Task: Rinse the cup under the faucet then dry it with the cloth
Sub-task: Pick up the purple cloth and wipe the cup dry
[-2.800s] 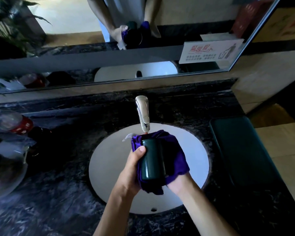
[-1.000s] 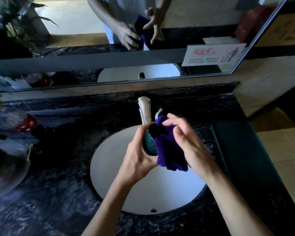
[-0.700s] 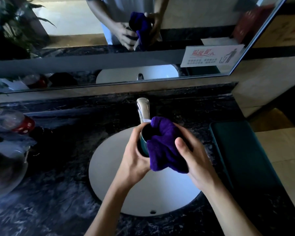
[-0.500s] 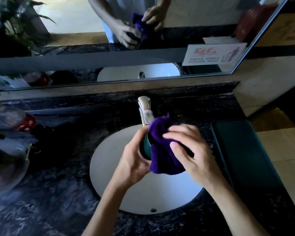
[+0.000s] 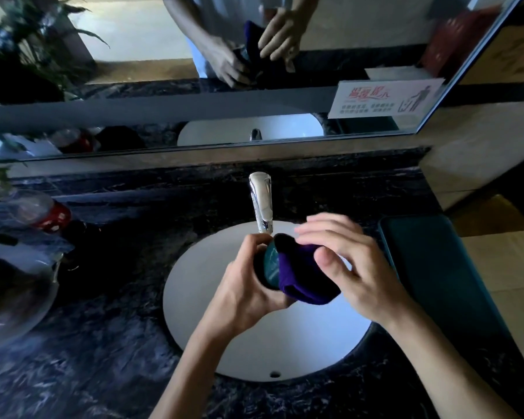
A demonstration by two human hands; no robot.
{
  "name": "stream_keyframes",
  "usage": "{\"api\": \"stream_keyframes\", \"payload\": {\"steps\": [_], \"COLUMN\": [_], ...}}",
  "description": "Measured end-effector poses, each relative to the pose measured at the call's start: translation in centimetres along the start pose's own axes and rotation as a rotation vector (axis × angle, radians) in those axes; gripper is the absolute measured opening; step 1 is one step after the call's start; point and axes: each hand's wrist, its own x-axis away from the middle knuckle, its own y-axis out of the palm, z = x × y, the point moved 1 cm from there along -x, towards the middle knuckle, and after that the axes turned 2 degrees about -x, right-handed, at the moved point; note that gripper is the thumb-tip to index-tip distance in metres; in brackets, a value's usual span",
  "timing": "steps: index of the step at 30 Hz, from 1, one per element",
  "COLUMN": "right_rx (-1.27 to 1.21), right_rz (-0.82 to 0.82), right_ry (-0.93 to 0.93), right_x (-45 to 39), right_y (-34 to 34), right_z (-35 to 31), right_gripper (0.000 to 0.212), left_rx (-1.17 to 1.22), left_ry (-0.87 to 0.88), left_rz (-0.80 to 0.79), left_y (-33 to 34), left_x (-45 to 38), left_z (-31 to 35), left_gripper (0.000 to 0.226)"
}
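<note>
Over the white sink (image 5: 230, 337), my left hand (image 5: 248, 288) grips a dark green cup (image 5: 271, 261) lying on its side, its mouth facing right. A purple cloth (image 5: 303, 279) is stuffed into and draped over the cup's mouth. My right hand (image 5: 354, 267) rests on the cloth's right side with fingers spread and slightly blurred, the thumb pressing the cloth. The chrome faucet (image 5: 262, 201) stands just behind the cup; no water runs from it.
Dark marble counter (image 5: 103, 343) surrounds the sink. A clear bottle with a red label (image 5: 43, 211) and a glass vessel (image 5: 9, 297) sit at left. A dark green mat (image 5: 436, 267) lies at right. The mirror (image 5: 254, 71) behind reflects my hands.
The cup went from upright and wrapped in the cloth to tilted sideways in my left hand. My right hand has been working the cloth at the cup's mouth, fingers now spread wider.
</note>
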Motion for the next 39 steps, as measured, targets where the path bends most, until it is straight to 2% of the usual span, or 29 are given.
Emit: {"api": "stream_keyframes", "payload": {"steps": [3, 4, 8, 10, 12, 13, 15, 17, 19, 21, 22, 24, 26, 28, 30, 31, 33, 37, 39], "right_rx": [0.061, 0.081, 0.136, 0.158, 0.016, -0.099, -0.289, -0.426, -0.592, -0.683, -0.685, -0.626, -0.474, -0.265, -0.143, -0.164, -0.309, -0.627, -0.683], "right_rz": [-0.143, -0.139, 0.053, -0.008, -0.146, -0.159, 0.011, 0.231, 0.353, 0.365, 0.348, 0.328, 0.295, 0.227, 0.153, 0.139, 0.182, 0.227, 0.189], "right_ry": [0.018, 0.043, 0.093, 0.102, 0.233, 0.314, 0.444, 0.583, 0.734, 0.795, 0.792, 0.742, 0.599, 0.448, 0.406, 0.398, 0.429, 0.758, 0.790], "right_x": [0.5, 0.5, -0.1, 0.1, 0.5, 0.8, 1.0, 0.7, 0.3, -0.2, -0.4, -0.3, 0.1, 0.4, 0.5, 0.5, 0.8, 0.6, 0.5], "right_y": [0.5, 1.0, 2.1, 2.6, 3.1, 3.2, 3.1, 3.0, 3.1, 3.3, 3.5, 3.7, 3.7, 3.6, 3.5, 3.5, 3.4, 3.0, 3.2], "right_z": [0.0, 0.0, -0.4, -0.6, -0.5, -0.4, -0.1, 0.0, 0.4, 0.3, 0.1, -0.3, -0.5, -0.5, -0.3, -0.3, -0.3, 0.0, -0.5], "right_gripper": [0.073, 0.072, 0.065, 0.051, 0.048, 0.045, 0.042, 0.057, 0.066, 0.068, 0.069, 0.067, 0.062, 0.048, 0.036, 0.036, 0.047, 0.074, 0.081], "left_rx": [-0.095, -0.135, -0.166, -0.117, -0.123, -0.129, -0.081, -0.002, 0.033, 0.057, 0.088, 0.221, 0.448, 0.653, 0.679, 0.648, 0.535, 0.114, 0.063], "left_ry": [0.001, 0.021, 0.038, 0.032, 0.016, -0.003, -0.070, -0.086, 0.049, 0.166, 0.167, 0.086, -0.107, -0.381, -0.625, -0.673, -0.573, 0.069, 0.205], "left_rz": [0.012, 0.008, -0.077, -0.242, -0.430, -0.463, -0.372, -0.164, -0.007, 0.117, 0.180, 0.278, 0.296, 0.231, 0.115, 0.077, 0.090, 0.203, 0.263], "left_y": [-0.4, -0.5, -0.7, -1.7, -2.6, -2.6, -2.0, -0.9, 0.3, 1.5, 2.0, 2.9, 3.3, 3.3, 3.0, 2.8, 2.5, 2.1, 2.4], "left_x": [-0.5, -0.7, -1.9, -2.7, -3.4, -3.4, -3.2, -2.5, -1.9, -1.4, -1.3, -1.4, -1.6, -2.1, -2.2, -2.3, -2.3, -1.4, -1.1], "left_z": [0.6, 1.3, 3.6, 3.2, 2.6, 2.3, 2.0, 1.6, 0.9, 0.7, 0.7, 1.1, 1.4, 1.8, 2.1, 2.1, 1.8, 1.4, 1.2], "left_gripper": [0.065, 0.061, 0.039, 0.035, 0.040, 0.041, 0.049, 0.062, 0.053, 0.037, 0.029, 0.020, 0.024, 0.030, 0.037, 0.041, 0.047, 0.028, 0.027]}}
